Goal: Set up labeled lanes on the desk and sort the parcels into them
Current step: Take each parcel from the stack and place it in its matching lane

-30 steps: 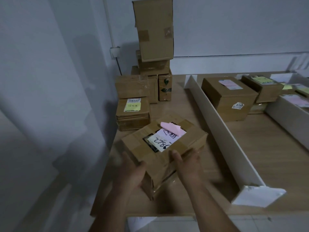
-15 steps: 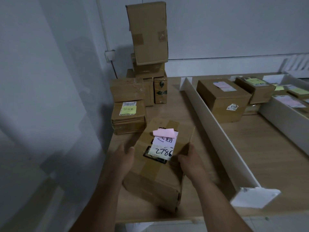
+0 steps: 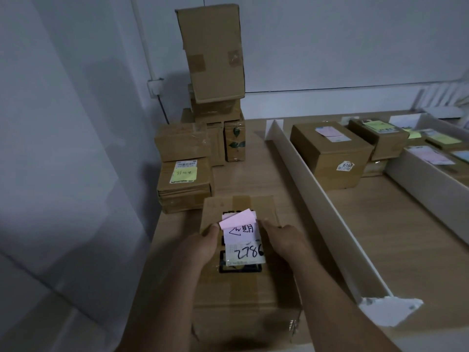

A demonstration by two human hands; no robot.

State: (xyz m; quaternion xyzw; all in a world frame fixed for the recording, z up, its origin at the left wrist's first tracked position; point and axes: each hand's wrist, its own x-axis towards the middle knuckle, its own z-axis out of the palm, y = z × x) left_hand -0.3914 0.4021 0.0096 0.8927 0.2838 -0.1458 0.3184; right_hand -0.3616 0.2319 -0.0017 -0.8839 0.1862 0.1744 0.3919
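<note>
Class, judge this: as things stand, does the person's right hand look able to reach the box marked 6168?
Probably yes, once freed. The right hand holds the 2786 parcel; the 6168 box sits uncovered beyond a low white divider it could pass over.

1. Setting: plain parcel-sorting room, office-like.
2. Stacked brown cardboard parcels (image 3: 210,54), taped, against a bare white wall (image 3: 330,41).
3. Light wooden surface (image 3: 380,237), split into lanes by upright white divider boards (image 3: 317,196).
4. Parcel markings: yellow square sticky note (image 3: 184,173); white label numbered 6168 (image 3: 345,165).
</note>
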